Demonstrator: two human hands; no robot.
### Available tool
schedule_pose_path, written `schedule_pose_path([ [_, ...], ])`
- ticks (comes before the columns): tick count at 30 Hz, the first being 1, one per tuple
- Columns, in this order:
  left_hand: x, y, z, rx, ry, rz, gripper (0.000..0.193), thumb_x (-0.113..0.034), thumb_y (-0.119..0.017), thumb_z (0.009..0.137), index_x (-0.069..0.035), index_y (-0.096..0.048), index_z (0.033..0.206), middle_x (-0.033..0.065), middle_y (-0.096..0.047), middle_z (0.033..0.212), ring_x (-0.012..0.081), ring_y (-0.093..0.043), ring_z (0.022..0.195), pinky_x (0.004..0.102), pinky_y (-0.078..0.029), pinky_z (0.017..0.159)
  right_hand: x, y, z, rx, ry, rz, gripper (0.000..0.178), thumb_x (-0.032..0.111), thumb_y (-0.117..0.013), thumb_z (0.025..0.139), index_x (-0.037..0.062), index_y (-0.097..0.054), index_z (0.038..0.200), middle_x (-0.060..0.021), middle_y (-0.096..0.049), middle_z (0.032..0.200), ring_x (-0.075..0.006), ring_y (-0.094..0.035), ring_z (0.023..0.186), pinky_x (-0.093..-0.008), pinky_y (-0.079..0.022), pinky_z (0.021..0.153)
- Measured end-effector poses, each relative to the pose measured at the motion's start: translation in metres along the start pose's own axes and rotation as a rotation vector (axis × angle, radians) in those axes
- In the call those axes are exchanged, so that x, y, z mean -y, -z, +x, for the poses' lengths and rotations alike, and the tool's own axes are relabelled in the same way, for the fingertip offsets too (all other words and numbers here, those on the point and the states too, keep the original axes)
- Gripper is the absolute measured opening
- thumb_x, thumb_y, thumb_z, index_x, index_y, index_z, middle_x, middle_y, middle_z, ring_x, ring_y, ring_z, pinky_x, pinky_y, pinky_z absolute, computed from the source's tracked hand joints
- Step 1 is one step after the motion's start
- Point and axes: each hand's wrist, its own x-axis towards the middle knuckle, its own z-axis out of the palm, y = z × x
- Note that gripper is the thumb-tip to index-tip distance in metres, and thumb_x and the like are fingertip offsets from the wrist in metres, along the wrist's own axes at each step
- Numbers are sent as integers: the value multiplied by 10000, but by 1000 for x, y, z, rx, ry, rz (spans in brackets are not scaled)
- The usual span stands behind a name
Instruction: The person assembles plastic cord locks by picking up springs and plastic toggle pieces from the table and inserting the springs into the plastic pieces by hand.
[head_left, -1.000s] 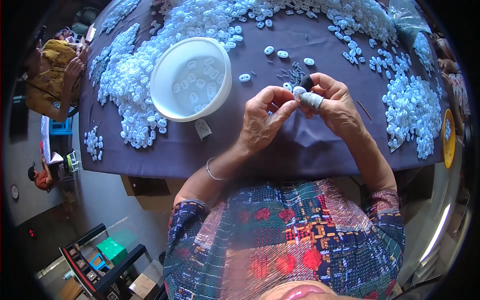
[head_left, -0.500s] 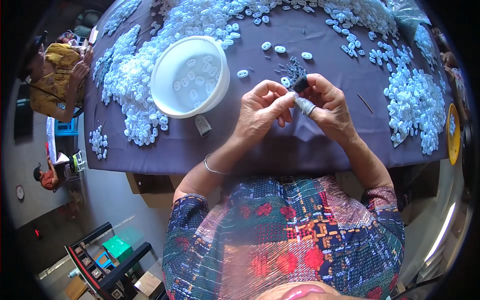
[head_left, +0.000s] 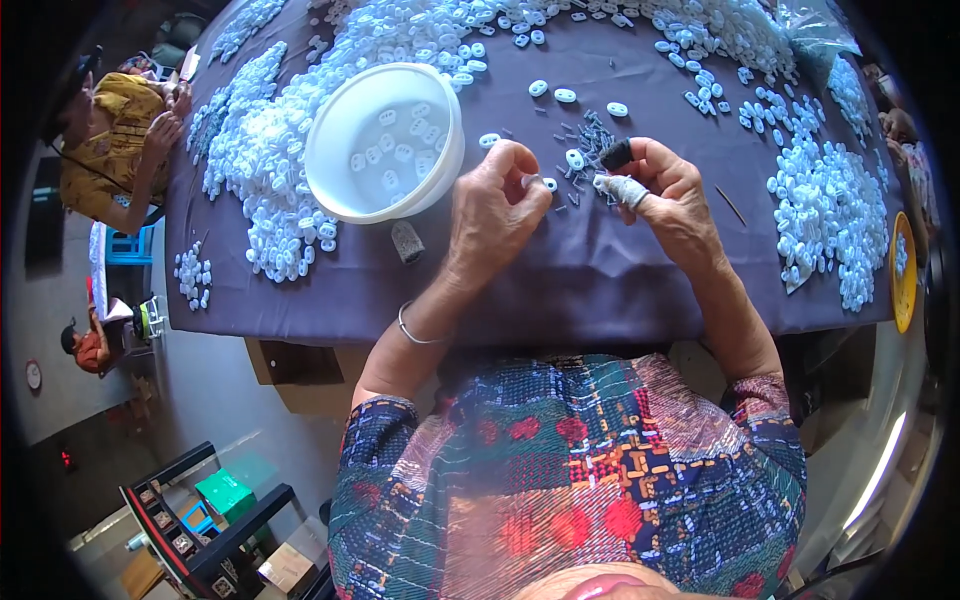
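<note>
My left hand [head_left: 492, 208] pinches a small white oval plastic piece [head_left: 549, 185] with holes in it between thumb and fingertips. To its right is my right hand [head_left: 675, 198], its taped thumb [head_left: 628, 190] apart from the index finger, which wears a black fingertip cover [head_left: 616, 153]. I make out nothing held between them. Just beyond the hands lies a small heap of grey screws [head_left: 592, 135], with a loose white oval piece [head_left: 575, 159] among them. More loose oval pieces [head_left: 565, 96] lie farther back on the dark tablecloth [head_left: 620, 285].
A white bowl [head_left: 325, 205] holding several oval pieces stands to the left. Large piles of white pieces [head_left: 265, 150] spread at left and back, with another pile [head_left: 830, 215] at right. A grey fingertip cover [head_left: 407, 243], a thin stick [head_left: 731, 205] and a yellow dish [head_left: 904, 300] lie around. A person [head_left: 120, 150] sits at left.
My hands were together at the fingertips and have moved apart. The left has shifted left with the white oval piece; the right has moved slightly right, uncovering the screws.
</note>
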Motion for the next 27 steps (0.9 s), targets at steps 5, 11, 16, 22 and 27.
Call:
schedule_pose_path([
  [5, 6, 5, 5, -88, -181, 299, 135, -67, -640, 724, -31, -565, 830, 108, -594, 736, 233, -597, 572, 339, -481, 543, -7, 5, 3, 9, -31, 43, 200, 58, -636, 826, 22, -589, 1018, 10, -585, 772, -34, -485, 601, -179, -404, 524],
  [11, -5, 2, 2, -143, -332, 415, 116, -65, -691, 733, -39, -610, 812, 72, -563, 758, 159, -557, 633, 292, -451, 567, -5, 1, 3, -2, -57, 59, 210, 64, -642, 824, 16, -588, 1022, 6, -590, 778, -42, -497, 600, -182, -413, 523],
  [16, -14, -6, -5, 161, -144, -72, 108, -67, -688, 771, -5, -622, 830, 20, -560, 779, 78, -524, 686, 211, -414, 588, -4, -9, -5, 24, -84, 220, 228, 72, -638, 829, 7, -580, 1039, -1, -597, 802, -54, -522, 621, -190, -439, 540],
  [22, -6, -10, -7, 192, -8, -251, 128, -99, -679, 790, 8, -609, 797, 35, -530, 705, 99, -481, 608, 239, -392, 538, -4, -9, -10, 82, -131, 207, 238, 69, -624, 841, 3, -569, 1063, -17, -602, 841, -64, -544, 672, -200, -465, 586],
  [27, -14, -8, -7, 181, -87, -206, 124, -79, -671, 791, 17, -593, 791, 44, -525, 712, 103, -489, 597, 238, -395, 528, -11, -10, -14, 87, -30, 88, 237, 20, -615, 836, -7, -562, 1065, 3, -591, 900, -41, -537, 777, -187, -456, 691],
])
